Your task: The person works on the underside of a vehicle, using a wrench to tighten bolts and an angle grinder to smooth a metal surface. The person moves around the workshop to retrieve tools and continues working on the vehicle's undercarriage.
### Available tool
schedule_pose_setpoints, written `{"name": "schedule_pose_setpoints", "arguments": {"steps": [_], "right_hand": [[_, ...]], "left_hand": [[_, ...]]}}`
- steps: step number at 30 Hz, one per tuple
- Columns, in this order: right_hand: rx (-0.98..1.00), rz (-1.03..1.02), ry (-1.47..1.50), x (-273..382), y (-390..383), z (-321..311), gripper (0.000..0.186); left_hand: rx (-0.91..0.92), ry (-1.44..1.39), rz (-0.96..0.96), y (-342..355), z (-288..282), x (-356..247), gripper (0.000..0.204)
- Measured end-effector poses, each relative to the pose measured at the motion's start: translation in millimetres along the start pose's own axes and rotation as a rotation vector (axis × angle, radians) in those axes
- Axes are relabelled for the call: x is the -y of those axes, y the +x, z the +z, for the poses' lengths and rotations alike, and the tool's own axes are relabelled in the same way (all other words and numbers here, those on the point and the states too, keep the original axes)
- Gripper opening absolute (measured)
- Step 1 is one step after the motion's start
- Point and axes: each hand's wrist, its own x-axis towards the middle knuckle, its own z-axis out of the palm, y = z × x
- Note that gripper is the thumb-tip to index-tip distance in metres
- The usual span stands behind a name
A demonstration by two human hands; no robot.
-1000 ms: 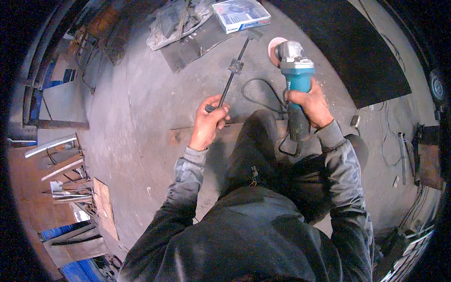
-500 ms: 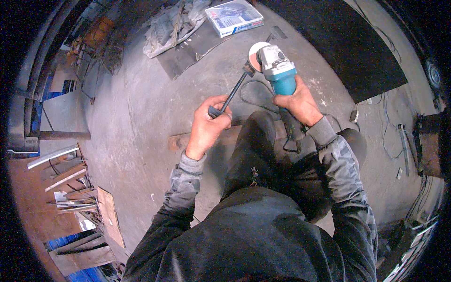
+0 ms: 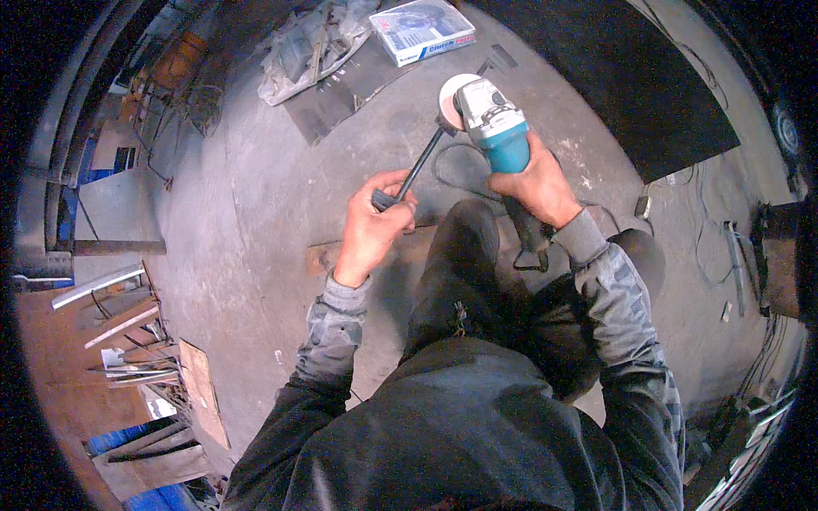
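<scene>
My left hand (image 3: 369, 232) is closed round the near end of a dark metal rod (image 3: 421, 163), which slants away to the upper right. A short flat piece (image 3: 384, 200) at the rod's near end shows between the fingers. My right hand (image 3: 545, 189) grips a teal and silver angle grinder (image 3: 506, 143) by its body, fingers wrapped round the teal housing. The grinder's pale disc (image 3: 454, 92) is at the rod's far end, where a small plate is partly hidden behind it. Whether disc and plate touch, I cannot tell.
A white and blue box (image 3: 423, 32) lies on the floor ahead, beside a dark flat sheet (image 3: 336, 104) and a crumpled grey sack (image 3: 298, 60). A large black panel (image 3: 630, 85) is at the right. Grinder cord (image 3: 452, 180) loops nearby. Metal scraps (image 3: 141, 366) pile up at the left.
The grinder has shifted slightly left in my right hand, its disc still at the rod's far end. The rod and my left hand have moved a little left too.
</scene>
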Motion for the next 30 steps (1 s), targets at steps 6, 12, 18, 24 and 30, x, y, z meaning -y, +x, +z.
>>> {"name": "schedule_pose_setpoints", "arguments": {"steps": [6, 12, 18, 24, 30], "right_hand": [[-0.02, -0.021, -0.06, -6, 2, -1, 0.076], [-0.043, 0.007, -0.128, 1, 3, -3, 0.075], [-0.018, 0.01, -0.159, 8, -4, -5, 0.076], [-0.047, 0.04, -0.098, -4, 4, -4, 0.076], [-0.046, 0.027, -0.139, -2, 5, -6, 0.075]], "left_hand": [[0.014, -0.014, -0.016, 0, -1, -1, 0.047], [0.016, 0.007, -0.029, -4, 2, 0, 0.046], [0.001, -0.049, -0.075, -3, 3, -6, 0.046], [0.001, -0.017, -0.054, -8, -3, -3, 0.046], [-0.007, -0.036, -0.062, -8, 0, -5, 0.045]]}}
